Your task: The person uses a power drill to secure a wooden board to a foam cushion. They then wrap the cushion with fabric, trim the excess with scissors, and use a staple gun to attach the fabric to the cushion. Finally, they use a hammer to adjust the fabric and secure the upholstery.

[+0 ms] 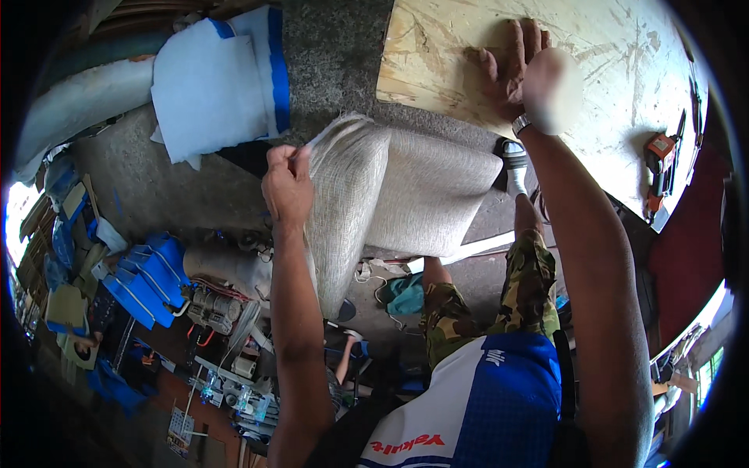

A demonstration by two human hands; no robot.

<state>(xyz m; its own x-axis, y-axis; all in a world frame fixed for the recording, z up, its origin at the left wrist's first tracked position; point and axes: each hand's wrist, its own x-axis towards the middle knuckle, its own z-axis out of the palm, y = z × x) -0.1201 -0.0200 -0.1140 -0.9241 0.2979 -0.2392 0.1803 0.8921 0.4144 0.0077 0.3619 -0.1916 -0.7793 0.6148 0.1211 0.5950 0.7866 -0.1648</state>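
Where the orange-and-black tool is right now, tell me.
In the head view, the orange-and-black tool lies at the far right on the pale wooden board, near its right edge, to the right of the person's flat right hand.

Your left: white, blue-edged padding sheets (204,93), pale roll (97,97), blue panels (144,285). Near your legs: crumpled teal cloth (406,295). Your right: orange-and-black tool (662,148).

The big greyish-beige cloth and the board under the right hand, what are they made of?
The greyish-beige cloth looks woven, with a slight sheen: fine threads and soft folds show. Whether the fibre is plant or synthetic, I can't tell. The board looks like bare wood, maybe plywood: pale yellow, flat, with streaky marks and scuffs.
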